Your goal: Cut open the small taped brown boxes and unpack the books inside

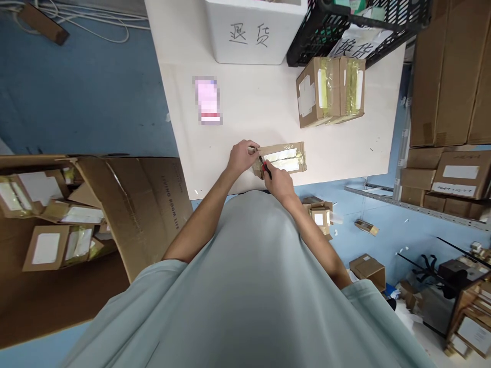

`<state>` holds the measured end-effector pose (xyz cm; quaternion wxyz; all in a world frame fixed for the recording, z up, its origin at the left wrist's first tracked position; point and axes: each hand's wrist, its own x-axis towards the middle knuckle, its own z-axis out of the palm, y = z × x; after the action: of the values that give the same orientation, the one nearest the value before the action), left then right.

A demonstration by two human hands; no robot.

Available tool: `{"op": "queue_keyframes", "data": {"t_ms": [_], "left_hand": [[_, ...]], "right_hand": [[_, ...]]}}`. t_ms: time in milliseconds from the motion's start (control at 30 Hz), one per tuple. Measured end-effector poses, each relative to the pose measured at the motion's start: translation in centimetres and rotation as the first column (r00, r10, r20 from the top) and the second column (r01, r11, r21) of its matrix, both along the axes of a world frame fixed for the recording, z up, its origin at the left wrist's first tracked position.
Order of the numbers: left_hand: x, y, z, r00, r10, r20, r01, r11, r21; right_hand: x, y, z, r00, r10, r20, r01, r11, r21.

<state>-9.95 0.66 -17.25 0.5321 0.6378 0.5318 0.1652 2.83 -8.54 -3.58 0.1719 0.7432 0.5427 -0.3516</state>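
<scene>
A small flat cardboard parcel (286, 156), wrapped in clear tape, lies near the front edge of the pale table (249, 107). My left hand (241, 156) is closed over the parcel's left end and holds it down. My right hand (279, 183) is closed round a red-and-black cutter (265, 167) whose tip rests against the parcel's left end.
A taped cardboard box (330, 91) sits at the table's right. A white foam box (255, 30) and a black crate (356, 25) stand at the back. A pink blurred item (208, 100) lies mid-table. A large open carton of parcels (76, 220) stands left; stacked boxes fill shelves right.
</scene>
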Motion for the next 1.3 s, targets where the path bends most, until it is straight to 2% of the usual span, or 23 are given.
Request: {"op": "queue_keyframes", "data": {"t_ms": [133,300,533,667,767,833,933,1033,1133,1200,1300], "left_hand": [[0.4,-0.3,0.0,0.998,0.047,-0.029,-0.047,0.999,-0.018],[0.8,-0.8,0.1,0.993,0.11,-0.047,-0.112,0.993,-0.036],[1.4,-1.6,0.0,0.979,0.19,-0.079,-0.19,0.982,0.002],[1.5,-1.7,0.0,0.977,0.178,-0.116,-0.177,0.984,0.024],[1.6,-2.1,0.3,0.974,0.185,-0.132,-0.182,0.983,0.032],[1.7,-2.7,0.9,0.969,0.209,-0.13,-0.203,0.977,0.061],[1.9,-4.4,2.3,0.962,0.219,-0.161,-0.181,0.958,0.223],[2.6,-6.3,3.7,0.958,0.079,-0.275,0.025,0.935,0.355],[3.6,-7.7,4.4,0.916,-0.109,-0.387,0.248,0.911,0.33],[4.2,-8.2,4.5,0.879,-0.153,-0.452,0.311,0.902,0.3],[4.9,-8.3,4.5,0.843,-0.154,-0.516,0.333,0.902,0.275]], "right_hand": [[-0.6,0.5,0.5,1.0,-0.007,0.012,0.008,0.999,-0.033],[-0.5,-0.7,1.8,0.999,0.005,0.034,-0.002,0.994,-0.111],[0.3,-1.3,1.7,0.997,0.069,-0.036,-0.074,0.986,-0.15],[2.6,-1.5,2.9,0.983,0.127,-0.131,-0.143,0.982,-0.12],[6.4,-2.2,3.5,0.981,0.128,-0.142,-0.133,0.991,-0.026],[10.2,-2.8,2.6,0.997,0.063,-0.048,-0.061,0.997,0.039],[16.7,-3.7,-1.4,0.981,-0.079,0.177,0.062,0.993,0.103],[22.4,-4.3,-6.9,0.959,-0.129,0.254,0.109,0.99,0.092],[25.6,-4.5,-10.8,0.966,-0.117,0.23,0.102,0.992,0.079],[26.4,-4.4,-11.6,0.973,-0.103,0.205,0.08,0.989,0.121],[25.9,-3.2,-10.5,0.996,-0.021,0.089,-0.004,0.962,0.275]]}}
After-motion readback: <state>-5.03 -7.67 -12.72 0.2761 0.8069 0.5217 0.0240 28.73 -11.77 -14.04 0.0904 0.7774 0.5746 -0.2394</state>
